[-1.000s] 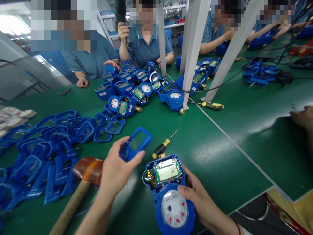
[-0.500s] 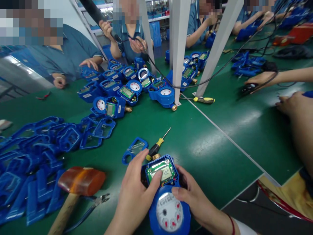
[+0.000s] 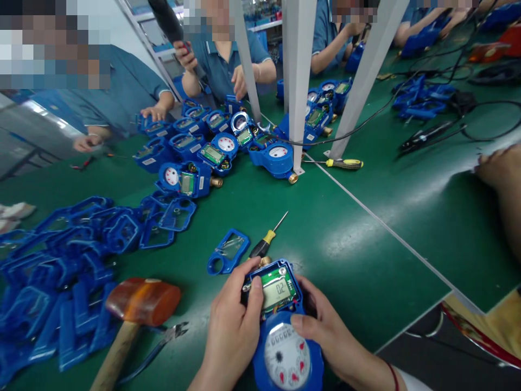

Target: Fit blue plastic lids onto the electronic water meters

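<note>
Both my hands hold a blue water meter (image 3: pixel 287 353) with a white dial and an uncovered green circuit board whose display reads about 0.2. My left hand (image 3: pixel 234 320) is closed around its left side, the thumb lying on the board's left edge beside the display. On the right side, my right hand (image 3: pixel 329 326) grips the housing with its thumb at the dial's upper rim. Just beyond the meter's brass fitting lies a yellow and black screwdriver (image 3: pixel 268 237). Left of that rests a blue cover frame (image 3: pixel 229 251) with small screws on it.
A mallet (image 3: pixel 142 302) and pliers (image 3: pixel 171 332) lie left of my hands, beside a heap of blue covers (image 3: pixel 89 255). Several meters (image 3: pixel 211 155) stand ahead near white posts (image 3: pixel 302 81). Another screwdriver (image 3: pixel 344 164) lies by a post. Co-workers sit across and to the right.
My left thumb has shifted from over the display to the board's left edge. A co-worker's hand at the right has left the black tool. The co-worker opposite has reached down toward the meters.
</note>
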`<action>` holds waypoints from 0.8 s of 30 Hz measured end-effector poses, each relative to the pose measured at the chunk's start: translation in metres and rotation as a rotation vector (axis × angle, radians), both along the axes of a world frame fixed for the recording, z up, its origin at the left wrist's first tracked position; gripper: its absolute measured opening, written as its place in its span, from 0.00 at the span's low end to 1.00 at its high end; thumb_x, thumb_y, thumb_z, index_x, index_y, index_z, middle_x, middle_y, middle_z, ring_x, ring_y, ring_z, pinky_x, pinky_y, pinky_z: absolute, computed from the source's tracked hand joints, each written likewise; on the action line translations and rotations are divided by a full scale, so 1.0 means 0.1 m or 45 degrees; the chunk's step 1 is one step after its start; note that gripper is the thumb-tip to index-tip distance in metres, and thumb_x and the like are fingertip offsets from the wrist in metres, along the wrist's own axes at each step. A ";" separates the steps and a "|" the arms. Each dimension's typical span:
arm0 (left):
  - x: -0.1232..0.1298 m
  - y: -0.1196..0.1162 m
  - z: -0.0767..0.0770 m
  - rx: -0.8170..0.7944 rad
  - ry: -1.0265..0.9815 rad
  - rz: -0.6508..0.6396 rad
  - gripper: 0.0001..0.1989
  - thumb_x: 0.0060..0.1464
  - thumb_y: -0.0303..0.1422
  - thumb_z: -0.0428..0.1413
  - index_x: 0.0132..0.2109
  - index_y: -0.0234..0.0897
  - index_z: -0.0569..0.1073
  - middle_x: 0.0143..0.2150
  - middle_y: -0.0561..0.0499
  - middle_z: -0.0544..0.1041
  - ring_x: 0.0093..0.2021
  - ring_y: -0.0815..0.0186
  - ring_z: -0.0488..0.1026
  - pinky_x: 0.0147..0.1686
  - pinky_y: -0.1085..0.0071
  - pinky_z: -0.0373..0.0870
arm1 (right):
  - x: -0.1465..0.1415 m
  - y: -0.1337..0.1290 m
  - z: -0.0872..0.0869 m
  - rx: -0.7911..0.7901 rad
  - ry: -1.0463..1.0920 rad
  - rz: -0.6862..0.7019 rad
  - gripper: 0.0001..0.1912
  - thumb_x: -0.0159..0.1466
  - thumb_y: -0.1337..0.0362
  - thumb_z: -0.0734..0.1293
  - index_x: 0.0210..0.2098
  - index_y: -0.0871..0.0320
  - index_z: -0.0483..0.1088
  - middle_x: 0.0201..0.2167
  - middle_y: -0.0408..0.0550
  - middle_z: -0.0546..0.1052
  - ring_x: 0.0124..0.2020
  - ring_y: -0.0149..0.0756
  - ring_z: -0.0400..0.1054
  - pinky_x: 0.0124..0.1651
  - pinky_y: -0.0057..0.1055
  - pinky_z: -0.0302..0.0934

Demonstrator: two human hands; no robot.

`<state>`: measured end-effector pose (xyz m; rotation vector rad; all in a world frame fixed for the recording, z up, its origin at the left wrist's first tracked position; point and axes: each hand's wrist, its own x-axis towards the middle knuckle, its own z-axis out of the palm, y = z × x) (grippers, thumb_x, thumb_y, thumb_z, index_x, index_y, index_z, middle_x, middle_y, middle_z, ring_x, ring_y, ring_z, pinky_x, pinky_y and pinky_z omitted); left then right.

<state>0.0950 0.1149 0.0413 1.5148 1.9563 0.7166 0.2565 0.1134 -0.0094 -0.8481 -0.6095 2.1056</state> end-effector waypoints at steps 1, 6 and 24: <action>0.00 0.00 0.00 0.004 -0.006 0.005 0.16 0.62 0.42 0.45 0.54 0.47 0.67 0.52 0.53 0.74 0.51 0.62 0.72 0.50 0.63 0.66 | 0.00 0.00 0.00 -0.001 0.001 -0.002 0.35 0.51 0.58 0.74 0.55 0.55 0.60 0.52 0.54 0.71 0.52 0.47 0.67 0.57 0.46 0.58; -0.01 -0.03 -0.01 0.037 -0.048 0.004 0.15 0.63 0.41 0.45 0.54 0.47 0.65 0.52 0.53 0.74 0.52 0.64 0.71 0.50 0.65 0.65 | 0.00 0.01 0.04 0.006 0.030 0.006 0.34 0.52 0.58 0.74 0.54 0.55 0.61 0.51 0.53 0.72 0.50 0.46 0.69 0.55 0.45 0.61; -0.42 0.14 -0.01 0.189 -0.043 0.029 0.22 0.65 0.43 0.35 0.57 0.43 0.64 0.58 0.48 0.69 0.58 0.63 0.65 0.57 0.62 0.63 | 0.05 -0.03 -0.03 -0.069 -0.135 0.038 0.40 0.50 0.52 0.74 0.57 0.53 0.56 0.56 0.55 0.68 0.56 0.49 0.64 0.59 0.46 0.56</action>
